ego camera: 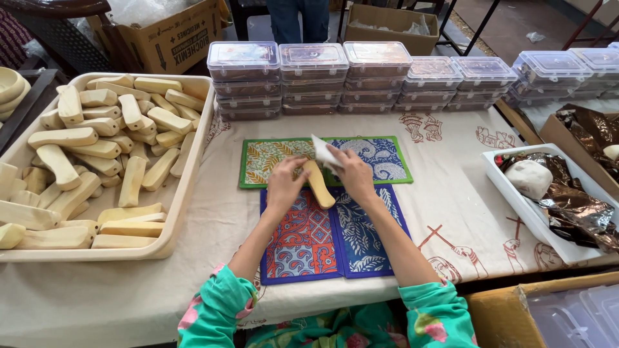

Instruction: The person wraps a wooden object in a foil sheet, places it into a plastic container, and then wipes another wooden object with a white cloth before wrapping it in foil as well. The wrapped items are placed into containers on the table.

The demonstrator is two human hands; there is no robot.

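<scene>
My left hand (285,182) grips the upper end of a pale wooden handle-shaped piece (320,186) that lies on a blue patterned cloth mat (361,240). My right hand (351,173) pinches a small white sheet (322,152) against the top of the same piece. A second mat with a green border (382,160) lies just beyond the hands, partly under them.
A large cream tray (186,183) heaped with several similar wooden pieces sits at left. Stacks of lidded clear plastic boxes (378,72) line the far edge. A white tray (517,203) with a white lump and brown foil stands at right. Cardboard boxes sit behind.
</scene>
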